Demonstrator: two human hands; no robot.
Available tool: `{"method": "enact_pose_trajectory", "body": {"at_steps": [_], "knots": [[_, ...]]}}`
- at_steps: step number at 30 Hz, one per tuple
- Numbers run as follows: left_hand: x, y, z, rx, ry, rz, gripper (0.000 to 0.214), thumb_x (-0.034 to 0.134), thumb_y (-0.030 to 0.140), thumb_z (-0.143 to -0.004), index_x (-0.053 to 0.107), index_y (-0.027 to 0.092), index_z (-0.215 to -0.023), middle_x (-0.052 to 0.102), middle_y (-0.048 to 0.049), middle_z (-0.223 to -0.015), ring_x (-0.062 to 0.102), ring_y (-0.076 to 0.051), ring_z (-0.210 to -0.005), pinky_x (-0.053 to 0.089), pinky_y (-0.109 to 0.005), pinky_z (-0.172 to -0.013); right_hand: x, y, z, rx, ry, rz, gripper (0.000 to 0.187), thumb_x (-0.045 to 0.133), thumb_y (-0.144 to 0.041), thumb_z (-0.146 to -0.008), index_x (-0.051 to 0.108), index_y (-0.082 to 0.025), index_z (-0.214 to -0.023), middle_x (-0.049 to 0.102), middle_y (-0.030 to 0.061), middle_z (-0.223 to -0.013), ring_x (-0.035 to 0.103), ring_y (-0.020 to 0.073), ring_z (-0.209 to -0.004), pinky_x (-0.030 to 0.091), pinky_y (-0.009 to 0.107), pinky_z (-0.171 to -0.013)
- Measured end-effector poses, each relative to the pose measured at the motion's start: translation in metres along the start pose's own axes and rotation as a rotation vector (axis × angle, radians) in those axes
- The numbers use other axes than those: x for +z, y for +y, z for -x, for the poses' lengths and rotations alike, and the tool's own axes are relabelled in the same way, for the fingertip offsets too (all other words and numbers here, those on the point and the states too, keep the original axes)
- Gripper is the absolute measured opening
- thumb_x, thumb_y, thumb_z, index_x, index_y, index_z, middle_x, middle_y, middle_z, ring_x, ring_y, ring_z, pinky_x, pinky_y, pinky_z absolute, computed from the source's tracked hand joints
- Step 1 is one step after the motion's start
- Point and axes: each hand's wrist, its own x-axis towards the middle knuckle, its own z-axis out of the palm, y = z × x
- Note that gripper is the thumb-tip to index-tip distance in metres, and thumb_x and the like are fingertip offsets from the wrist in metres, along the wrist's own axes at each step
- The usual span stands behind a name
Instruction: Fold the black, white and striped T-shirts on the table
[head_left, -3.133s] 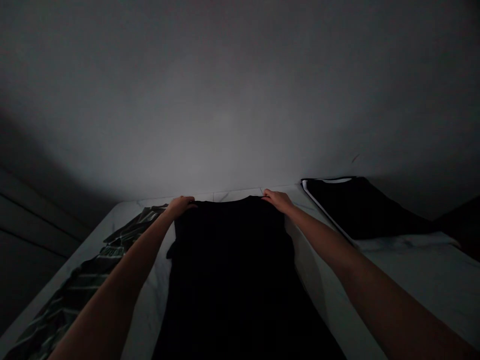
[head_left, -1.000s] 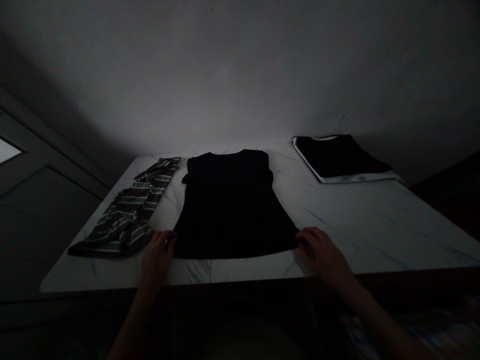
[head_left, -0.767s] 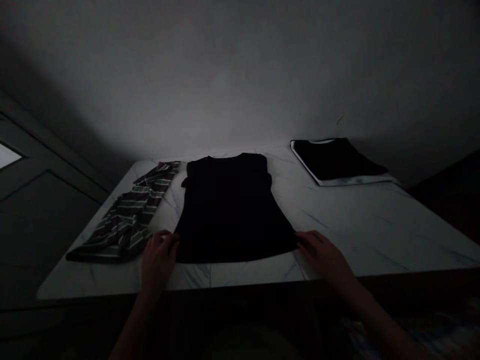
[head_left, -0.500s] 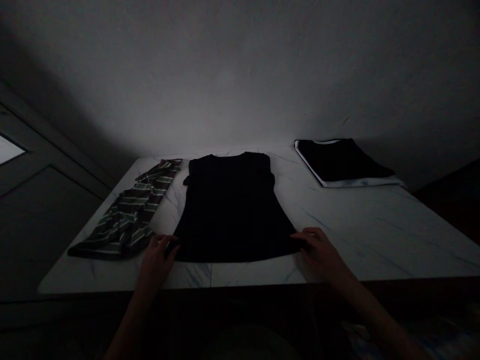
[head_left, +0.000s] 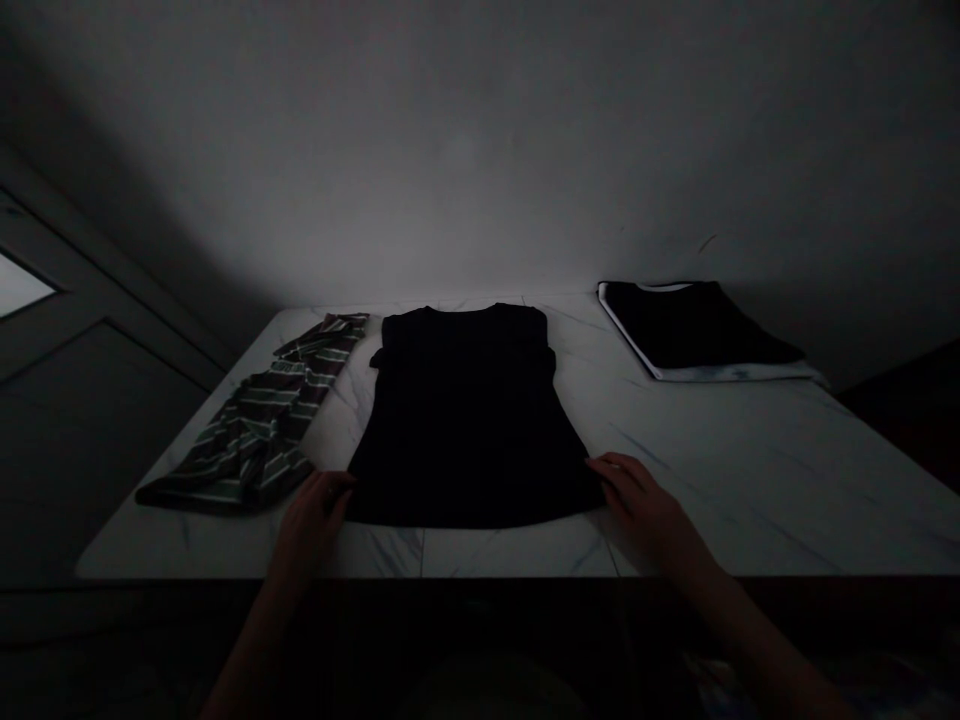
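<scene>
A black sleeveless top (head_left: 465, 410) lies flat on a white marble-patterned table (head_left: 720, 460), neck toward the wall. My left hand (head_left: 311, 515) rests at the top's lower left hem corner, fingers curled onto the cloth. At the lower right hem corner my right hand (head_left: 645, 500) lies with its fingers bent over the edge. The room is dim, and I cannot make out whether either hand pinches the hem or only presses on it.
A striped garment (head_left: 262, 430) lies crumpled along the table's left side. A folded black garment on a white one (head_left: 697, 330) sits at the back right near the wall. The table's front edge runs just under my wrists.
Three seconds ago both hands were at the top's shoulders by the wall. They have since come back to the hem corners, where they shifted only slightly over the last second.
</scene>
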Motion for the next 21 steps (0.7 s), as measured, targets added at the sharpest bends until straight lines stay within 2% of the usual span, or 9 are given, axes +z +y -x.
{"method": "enact_pose_trajectory", "body": {"at_steps": [4, 7, 14, 21], "knots": [[0.0, -0.002, -0.001, 0.006, -0.003, 0.028, 0.021, 0.05, 0.037, -0.08, 0.064, 0.024, -0.089, 0.068, -0.0049, -0.089, 0.066, -0.022, -0.085, 0.053, -0.034, -0.081, 0.003, 0.019, 0.008, -0.179, -0.032, 0.1, 0.045, 0.033, -0.005, -0.091, 0.067, -0.024, -0.114, 0.069, 0.009, -0.117, 0.069, 0.0217, -0.104, 0.061, 0.037, -0.083], [0.0, -0.002, -0.001, -0.01, 0.01, 0.039, 0.022, 0.05, 0.037, -0.079, 0.065, 0.024, -0.089, 0.069, -0.0049, -0.091, 0.066, -0.022, -0.085, 0.053, -0.033, -0.08, 0.0, 0.025, 0.014, -0.239, -0.035, 0.052, 0.042, 0.038, -0.006, -0.091, 0.071, -0.025, -0.109, 0.073, 0.0083, -0.112, 0.071, 0.0216, -0.098, 0.062, 0.038, -0.082], [-0.01, 0.004, 0.002, -0.115, 0.006, 0.067, 0.024, 0.053, 0.04, -0.074, 0.066, 0.025, -0.087, 0.07, -0.0016, -0.084, 0.064, -0.018, -0.07, 0.053, -0.028, -0.07, -0.019, 0.023, 0.029, -0.112, -0.001, -0.149, 0.031, 0.047, -0.018, -0.092, 0.071, -0.027, -0.108, 0.075, 0.0057, -0.107, 0.072, 0.0199, -0.094, 0.063, 0.036, -0.082], [-0.02, -0.005, 0.014, -0.195, -0.084, 0.127, 0.03, 0.056, 0.047, -0.071, 0.067, 0.024, -0.087, 0.071, -0.0003, -0.079, 0.062, -0.017, -0.062, 0.051, -0.026, -0.06, -0.038, 0.018, 0.029, -0.012, -0.014, -0.174, 0.02, 0.048, -0.019, -0.089, 0.066, -0.028, -0.094, 0.075, 0.0041, -0.095, 0.073, 0.019, -0.084, 0.063, 0.031, -0.073]]}}
